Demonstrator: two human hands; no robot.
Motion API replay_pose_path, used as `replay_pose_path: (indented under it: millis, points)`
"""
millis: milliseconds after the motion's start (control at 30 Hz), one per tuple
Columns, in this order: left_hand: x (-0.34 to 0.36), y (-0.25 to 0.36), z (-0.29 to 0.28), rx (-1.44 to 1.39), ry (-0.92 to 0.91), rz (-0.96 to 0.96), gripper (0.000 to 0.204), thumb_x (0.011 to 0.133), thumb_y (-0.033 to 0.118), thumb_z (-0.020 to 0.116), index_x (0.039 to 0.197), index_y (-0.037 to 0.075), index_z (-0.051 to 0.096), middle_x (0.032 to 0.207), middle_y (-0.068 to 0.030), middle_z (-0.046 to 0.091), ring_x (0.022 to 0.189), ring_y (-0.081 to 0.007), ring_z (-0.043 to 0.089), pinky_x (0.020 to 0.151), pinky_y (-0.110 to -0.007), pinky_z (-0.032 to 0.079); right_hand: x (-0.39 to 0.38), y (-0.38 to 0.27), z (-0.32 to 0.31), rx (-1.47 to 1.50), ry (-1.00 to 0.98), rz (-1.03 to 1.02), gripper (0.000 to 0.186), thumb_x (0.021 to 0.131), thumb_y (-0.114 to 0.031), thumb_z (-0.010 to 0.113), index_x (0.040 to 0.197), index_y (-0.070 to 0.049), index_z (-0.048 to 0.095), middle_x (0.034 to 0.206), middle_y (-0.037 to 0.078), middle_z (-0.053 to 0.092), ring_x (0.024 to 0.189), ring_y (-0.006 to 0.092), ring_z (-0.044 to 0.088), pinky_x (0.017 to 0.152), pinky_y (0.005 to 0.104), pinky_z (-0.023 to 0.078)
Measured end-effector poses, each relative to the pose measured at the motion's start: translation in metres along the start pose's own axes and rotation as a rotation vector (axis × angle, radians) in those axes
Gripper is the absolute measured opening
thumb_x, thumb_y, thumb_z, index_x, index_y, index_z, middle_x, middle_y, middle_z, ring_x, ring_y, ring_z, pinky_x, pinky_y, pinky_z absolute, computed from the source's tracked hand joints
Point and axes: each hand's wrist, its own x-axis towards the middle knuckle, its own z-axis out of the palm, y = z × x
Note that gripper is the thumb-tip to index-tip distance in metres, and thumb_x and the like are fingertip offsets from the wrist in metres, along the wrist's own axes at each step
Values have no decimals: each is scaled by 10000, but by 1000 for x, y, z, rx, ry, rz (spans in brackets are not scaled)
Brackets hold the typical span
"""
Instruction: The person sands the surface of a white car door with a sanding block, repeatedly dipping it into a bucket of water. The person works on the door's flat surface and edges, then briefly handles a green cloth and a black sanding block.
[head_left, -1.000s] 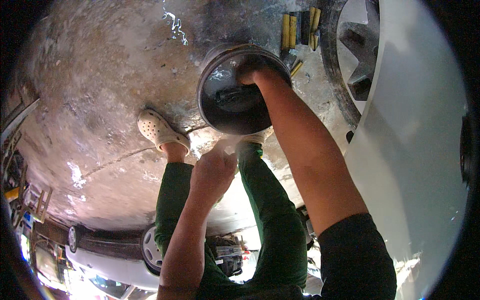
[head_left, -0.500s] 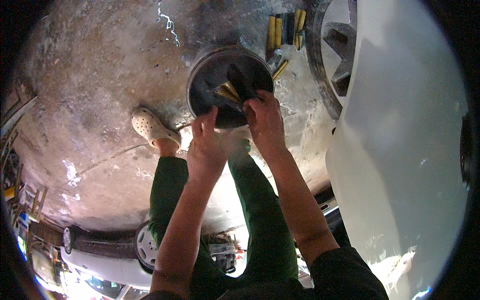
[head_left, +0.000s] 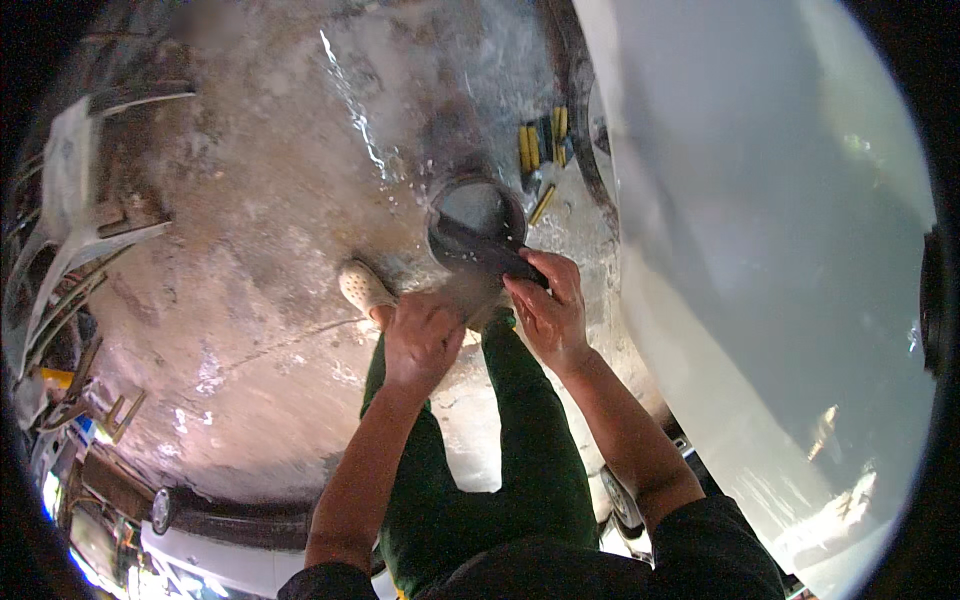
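Observation:
My right hand pinches one end of a dark, flat, flexible-looking strip, thumb and fingers around its near edge. The strip slants over the near part of a dark round bucket, whose inside shows a greyish wet surface. Drops of water hang in the air around the rim. My left hand is beside it, nearer to me, with its fingers curled. A brownish blur lies between the two hands, so what the left fingers hold cannot be made out.
Several yellow and dark blocks lie on the wet concrete floor beyond the bucket, with a single yellow stick nearer. A white car body fills the right side. White chairs stand at left; another white car is behind.
Both hands have come up from the bucket's mouth toward me, bringing the dark strip up with them. Water drops now fly about. The view has tilted, and more of the white car shows.

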Motion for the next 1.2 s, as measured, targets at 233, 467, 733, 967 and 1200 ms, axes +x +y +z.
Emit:
replay_pose_path:
  millis: [233,467,733,967,1200]
  points:
    - [-18,131,-170,121,96,4,554,753,299,822,1164,51,545,1039,-182,612,967,-380,627,846,-484,518,52,-171,-113,144,132,-180,247,757,39,768,981,-57,727,1185,144,630,1052,363,619,882,432,517]
    - [-35,248,-331,172,11,1,381,958,249,601,1257,23,540,1159,-225,567,1067,-411,615,884,-470,532,100,-311,-203,201,173,-289,197,788,1,761,965,-59,697,1178,159,615,1020,359,626,838,423,523]
    - [-56,199,-402,-299,61,-347,339,928,161,566,1213,-21,592,993,-161,659,918,-304,646,805,-398,519,112,-386,-252,317,413,-130,150,907,-79,683,1048,-53,638,1148,186,570,958,334,595,768,391,511]
    - [-67,252,-428,-885,-12,-501,264,884,150,616,1104,4,618,898,-68,651,772,-186,648,677,-345,531,30,-380,-274,805,443,273,430,821,43,580,1239,-56,597,1272,100,560,1200,230,517,1019,335,395]
    - [-39,303,-348,-895,-381,-366,425,1028,365,530,1194,-16,618,1073,-113,666,946,-172,645,855,-319,522,-55,-363,-278,918,418,487,539,846,-31,612,1379,-65,541,1289,82,560,1235,199,506,1043,305,394]
